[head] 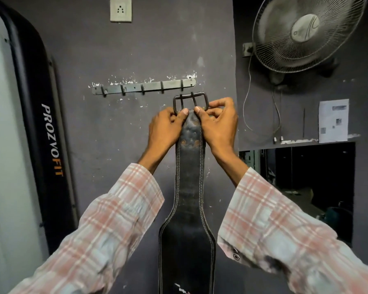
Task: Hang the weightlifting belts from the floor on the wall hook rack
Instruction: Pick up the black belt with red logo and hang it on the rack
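Together, left hand [165, 126] and right hand [218, 122] pinch the belt [188, 187] top beside its buckle [189, 100], just below the 5-hook rack [143, 87]; dark wall [157, 49], fan [306, 32] at right.

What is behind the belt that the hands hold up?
Behind the belt is the dark wall, with the hook rack just above the buckle. The wall directly behind the belt is covered.
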A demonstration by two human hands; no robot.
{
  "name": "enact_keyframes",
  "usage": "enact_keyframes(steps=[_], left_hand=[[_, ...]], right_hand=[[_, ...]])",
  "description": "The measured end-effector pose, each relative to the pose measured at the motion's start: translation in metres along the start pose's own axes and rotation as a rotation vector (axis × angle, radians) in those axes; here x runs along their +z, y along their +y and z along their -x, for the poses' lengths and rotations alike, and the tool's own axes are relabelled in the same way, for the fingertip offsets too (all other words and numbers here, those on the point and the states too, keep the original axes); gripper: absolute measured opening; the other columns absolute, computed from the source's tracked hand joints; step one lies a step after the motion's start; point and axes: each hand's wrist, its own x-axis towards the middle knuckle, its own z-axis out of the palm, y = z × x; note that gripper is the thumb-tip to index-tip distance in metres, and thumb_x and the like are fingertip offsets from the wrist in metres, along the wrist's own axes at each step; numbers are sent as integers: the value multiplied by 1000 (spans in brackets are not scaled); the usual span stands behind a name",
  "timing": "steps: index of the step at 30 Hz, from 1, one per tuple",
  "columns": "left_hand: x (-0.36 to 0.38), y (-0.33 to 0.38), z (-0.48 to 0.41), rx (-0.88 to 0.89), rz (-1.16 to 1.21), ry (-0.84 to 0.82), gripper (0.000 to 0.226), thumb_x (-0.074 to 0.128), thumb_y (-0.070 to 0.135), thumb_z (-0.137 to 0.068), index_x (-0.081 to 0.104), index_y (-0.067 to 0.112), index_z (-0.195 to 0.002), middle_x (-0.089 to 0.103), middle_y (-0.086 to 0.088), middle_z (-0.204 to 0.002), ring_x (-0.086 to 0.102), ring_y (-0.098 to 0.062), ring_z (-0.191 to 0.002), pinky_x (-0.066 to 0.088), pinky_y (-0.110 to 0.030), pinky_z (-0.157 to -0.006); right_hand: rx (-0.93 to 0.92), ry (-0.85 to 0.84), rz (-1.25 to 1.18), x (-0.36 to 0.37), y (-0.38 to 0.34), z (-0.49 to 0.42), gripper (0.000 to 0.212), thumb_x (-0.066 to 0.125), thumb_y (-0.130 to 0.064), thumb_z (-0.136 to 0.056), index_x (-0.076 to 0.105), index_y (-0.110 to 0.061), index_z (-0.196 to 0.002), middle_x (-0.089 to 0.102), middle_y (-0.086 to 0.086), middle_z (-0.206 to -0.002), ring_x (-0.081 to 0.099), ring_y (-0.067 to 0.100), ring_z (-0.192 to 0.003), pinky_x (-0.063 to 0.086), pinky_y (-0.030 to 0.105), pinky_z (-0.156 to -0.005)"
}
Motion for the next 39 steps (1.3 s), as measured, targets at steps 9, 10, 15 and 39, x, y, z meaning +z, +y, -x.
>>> enact_keyframes(steps=[9, 10, 15, 39], left_hand=[[48, -58, -44, 49, 54, 184, 46, 73, 42, -88, 50, 11, -114, 65, 5, -86, 62, -10, -77, 40, -12, -61], [55, -65, -52, 63, 49, 210, 44, 72, 40, -88, 50, 10, -113, 65, 3, -88, 62, -10, -78, 38, -10, -60], [91, -95, -101, 179, 52, 291, 37, 71, 33, -90, 52, 8, -110, 63, 2, -90, 61, -13, -81, 39, -18, -61], [140, -147, -232, 368, -183, 451, 34, 67, 39, -91, 61, 8, -103, 70, -3, -86, 66, -23, -78, 52, -39, -73]], right_hand=[[9, 41, -40, 55, 83, -39, 36, 86, -22, -79, 57, -12, -99, 72, 2, -76, 72, 16, -69, 61, 47, -70], [2, 37, -49, 62, 92, -46, 36, 86, -22, -79, 58, -12, -99, 72, 1, -76, 72, 15, -69, 62, 46, -70], [-41, 17, -69, 97, 134, -96, 35, 86, -24, -78, 56, -16, -95, 73, 3, -74, 71, 14, -65, 62, 46, -69], [-245, 31, 108, 164, 200, -211, 38, 83, -39, -76, 62, -13, -93, 67, -7, -73, 66, 14, -73, 49, 28, -67]])
